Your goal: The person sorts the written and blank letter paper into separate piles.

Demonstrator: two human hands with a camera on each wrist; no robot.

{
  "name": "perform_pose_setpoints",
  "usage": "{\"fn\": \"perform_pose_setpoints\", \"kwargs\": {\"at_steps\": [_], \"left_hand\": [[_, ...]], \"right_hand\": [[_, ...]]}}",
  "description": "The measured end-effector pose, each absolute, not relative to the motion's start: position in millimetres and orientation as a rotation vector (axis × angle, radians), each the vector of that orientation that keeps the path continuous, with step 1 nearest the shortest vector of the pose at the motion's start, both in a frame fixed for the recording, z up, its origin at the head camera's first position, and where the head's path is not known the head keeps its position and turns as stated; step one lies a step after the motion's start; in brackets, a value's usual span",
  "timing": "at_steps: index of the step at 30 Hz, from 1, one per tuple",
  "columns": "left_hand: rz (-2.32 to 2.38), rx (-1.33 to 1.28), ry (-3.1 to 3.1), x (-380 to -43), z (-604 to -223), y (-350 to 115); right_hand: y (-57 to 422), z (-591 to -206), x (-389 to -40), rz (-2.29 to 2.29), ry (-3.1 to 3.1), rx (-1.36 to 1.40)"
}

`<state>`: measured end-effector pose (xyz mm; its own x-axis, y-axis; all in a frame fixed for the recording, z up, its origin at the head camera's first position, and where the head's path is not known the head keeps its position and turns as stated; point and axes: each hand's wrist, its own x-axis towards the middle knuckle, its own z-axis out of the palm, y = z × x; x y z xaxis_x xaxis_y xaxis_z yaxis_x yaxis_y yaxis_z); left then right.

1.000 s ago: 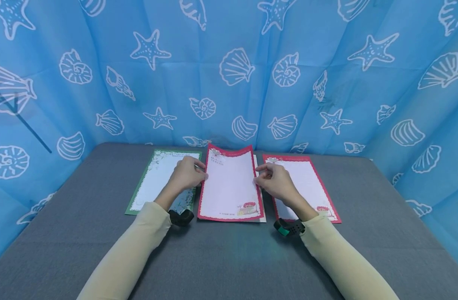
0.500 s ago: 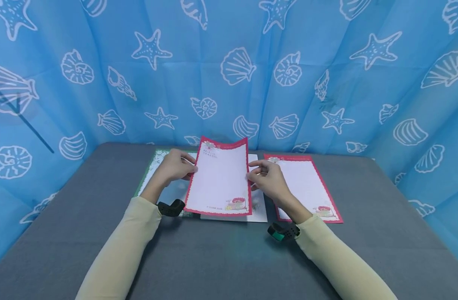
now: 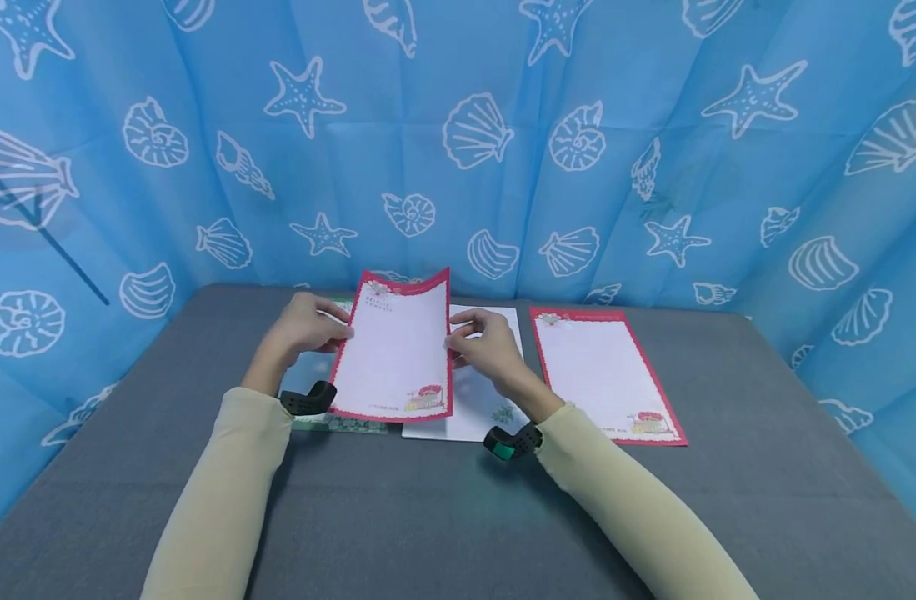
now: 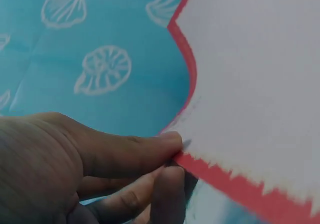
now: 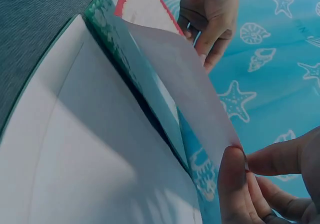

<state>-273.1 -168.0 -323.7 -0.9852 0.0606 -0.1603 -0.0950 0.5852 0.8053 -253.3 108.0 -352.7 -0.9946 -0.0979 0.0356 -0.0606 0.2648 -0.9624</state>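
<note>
Over the grey worktop, near its far edge, we judge the red-bordered white rectangular paper sheet light and easily creased, best held where left hand and right hand pinch its sides.

- Ahead of you hangs a blue curtain, falling in soft vertical folds and wrapping round to your left and right.
- White outlines of starfish and shells are scattered over it.
- On its left part you can see a thin dark slanting line.
- Below you spreads a dark grey surface, its far edge close to the curtain.
- Your light is soft, with a faint greenish patch on the surface.
</note>
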Motion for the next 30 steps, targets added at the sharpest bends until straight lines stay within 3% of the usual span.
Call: {"fn": "perform_pose_setpoints", "kwargs": {"at_steps": [14, 30], "left_hand": [[1.222, -0.244, 2.649, -278.5, -335.5, -197.1], [1.117, -0.399, 2.67, -278.9, -333.1, -206.8]], "right_hand": [[61.3, -363.6, -265.3, -1.767, 2.498, -0.135], [46.2, -359.3, -264.7, -1.603, 2.52, -0.162]]}}
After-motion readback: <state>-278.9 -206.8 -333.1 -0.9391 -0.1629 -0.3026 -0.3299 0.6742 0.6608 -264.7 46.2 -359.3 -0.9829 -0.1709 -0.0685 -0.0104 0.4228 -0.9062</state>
